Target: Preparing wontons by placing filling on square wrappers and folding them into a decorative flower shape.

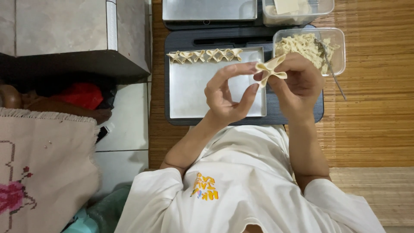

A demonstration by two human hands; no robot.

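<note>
Dumpling wrapper (270,70), pale and folded into a bow-like shape, is sitting pinched between both hands above the metal tray (194,99). Right hand (297,84) is gripping its far side with fingertips closed on the dough, while left hand (226,92) is curling thumb and forefinger onto the near edge, apparently steadying it for pleating. Beyond the left hand, a row of folded dumplings (205,55) is lining the tray's far edge. Just past the right hand, a clear container of filling (308,45) is holding a spoon (330,64) within easy reach.

Both hands raised, forearms converging; left hand (226,92) fingers curled, right hand (297,84) pinching, fingertips meeting.
</note>
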